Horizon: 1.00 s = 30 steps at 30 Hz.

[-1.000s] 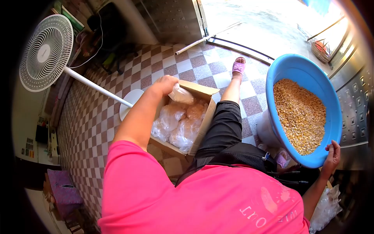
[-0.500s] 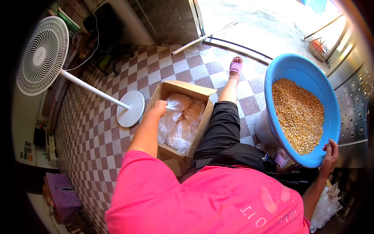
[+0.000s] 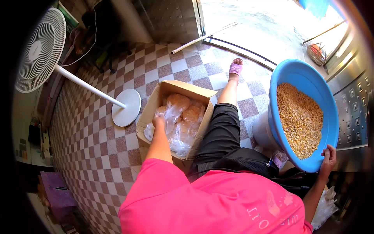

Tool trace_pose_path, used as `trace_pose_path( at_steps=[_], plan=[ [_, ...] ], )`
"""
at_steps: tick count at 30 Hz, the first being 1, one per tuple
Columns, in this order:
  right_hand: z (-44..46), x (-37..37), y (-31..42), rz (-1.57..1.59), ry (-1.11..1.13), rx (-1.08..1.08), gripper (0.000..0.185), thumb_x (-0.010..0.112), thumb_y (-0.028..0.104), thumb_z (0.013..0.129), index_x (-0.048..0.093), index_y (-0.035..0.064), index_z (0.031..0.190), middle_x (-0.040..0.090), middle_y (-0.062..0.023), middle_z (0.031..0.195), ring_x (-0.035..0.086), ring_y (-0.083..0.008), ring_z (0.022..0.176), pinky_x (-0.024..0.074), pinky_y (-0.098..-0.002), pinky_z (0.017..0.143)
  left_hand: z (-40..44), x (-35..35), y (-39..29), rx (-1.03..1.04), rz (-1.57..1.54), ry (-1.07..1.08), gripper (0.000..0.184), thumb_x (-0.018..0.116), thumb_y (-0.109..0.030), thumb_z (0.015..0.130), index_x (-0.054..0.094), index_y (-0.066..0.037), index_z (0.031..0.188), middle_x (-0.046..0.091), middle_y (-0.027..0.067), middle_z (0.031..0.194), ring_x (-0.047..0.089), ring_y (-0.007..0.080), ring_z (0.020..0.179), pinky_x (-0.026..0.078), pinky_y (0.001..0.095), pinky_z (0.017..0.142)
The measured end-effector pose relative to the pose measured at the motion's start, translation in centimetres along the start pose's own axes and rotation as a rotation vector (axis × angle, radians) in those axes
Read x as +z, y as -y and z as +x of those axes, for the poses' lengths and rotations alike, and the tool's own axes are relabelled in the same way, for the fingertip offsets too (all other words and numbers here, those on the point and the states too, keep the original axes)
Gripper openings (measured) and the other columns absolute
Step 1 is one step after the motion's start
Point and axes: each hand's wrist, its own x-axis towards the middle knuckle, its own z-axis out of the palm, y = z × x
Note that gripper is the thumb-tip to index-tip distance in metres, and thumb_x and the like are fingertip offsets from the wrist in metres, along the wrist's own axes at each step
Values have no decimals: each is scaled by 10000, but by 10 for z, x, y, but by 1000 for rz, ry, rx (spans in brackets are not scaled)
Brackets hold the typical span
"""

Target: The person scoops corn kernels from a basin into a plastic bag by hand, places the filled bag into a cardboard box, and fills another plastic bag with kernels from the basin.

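An open cardboard box (image 3: 154,105) stands on the floor beside my leg, with several clear plastic bags of round, orange-brown food inside. My left hand (image 3: 159,121) reaches into the left side of the box, its fingers closed on a clear plastic bag (image 3: 171,113). A large blue basin (image 3: 330,113) leans towards me on top of a pale bucket (image 3: 265,130). Yellow corn kernels (image 3: 300,121) fill its lower part. My right hand (image 3: 329,158) grips the near right rim of the basin.
A white standing fan (image 3: 126,107) rises left of the box from a round base. A white pole (image 3: 202,38) lies near the doorway sill (image 3: 241,50). A clear plastic bag (image 3: 325,208) sits at the lower right, and a studded metal door (image 3: 352,113) stands right of the basin.
My left hand has moved down and slightly inward at the box's left side, with the plastic now lower. The orange-brown contents show more clearly. My right hand stays on the basin rim.
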Motion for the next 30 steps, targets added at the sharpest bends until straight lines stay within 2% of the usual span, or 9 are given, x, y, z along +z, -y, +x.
trace_pose_path(
  at_steps=[1,4,6,13,15,18,25,27,30],
  plan=[
    [0,0,0,-6,-2,5,161,492,59,908,582,23,1037,555,-12,802,499,-67,692,427,-197,649,-11,-7,-10,-7,-3,-2,183,588,-65,766,692,-92,915,677,74,818,620,165,721,498,293,679],
    [1,-1,-4,-21,-9,-6,161,492,57,906,584,21,1034,553,-14,798,498,-70,690,427,-198,648,-74,-46,-76,297,110,-77,197,612,-97,782,675,-90,968,669,82,864,625,166,748,499,291,705],
    [1,0,-3,-29,-11,-16,162,491,56,906,583,21,1036,552,-15,798,499,-71,692,427,-199,647,-90,-60,-99,389,30,-43,229,562,-123,791,673,-90,988,672,143,915,644,265,847,488,332,782],
    [-1,2,0,7,-22,-19,166,491,53,908,581,20,1043,549,-15,796,501,-72,700,431,-201,648,-72,-59,-85,212,-213,258,385,541,-111,809,559,-74,1192,595,183,1128,572,294,1049,431,339,908],
    [-1,2,-1,11,-8,-20,168,487,65,913,581,22,1046,551,-14,802,503,-73,706,431,-203,658,-81,-66,-89,341,521,350,484,505,-70,799,465,-58,1281,519,214,1230,485,331,1164,379,363,982],
    [-2,2,0,23,10,-22,173,484,71,916,579,23,1052,553,-12,809,505,-75,716,431,-204,673,-105,-75,-100,349,539,210,562,479,-37,779,397,-77,1334,462,230,1284,426,348,1216,340,384,1021],
    [-1,3,-6,97,-11,-62,167,500,50,906,582,12,1047,555,-14,812,508,-76,702,437,-204,656,-104,-103,-123,228,391,103,576,469,-29,755,402,-85,1324,440,230,1306,412,341,1229,329,373,1030],
    [-2,4,-5,102,-15,-65,172,502,47,902,581,11,1051,560,-17,826,512,-79,713,441,-210,665,-84,-102,-113,231,94,55,505,450,-27,752,488,-71,1254,506,226,1240,454,352,1189,348,376,1010],
    [-4,5,-3,79,-82,-44,190,508,32,889,583,11,1062,577,-31,881,531,-94,765,458,-228,702,-96,-103,-130,485,71,76,374,494,-63,764,594,-41,1123,602,180,1110,553,295,1066,416,350,931]
  ],
)
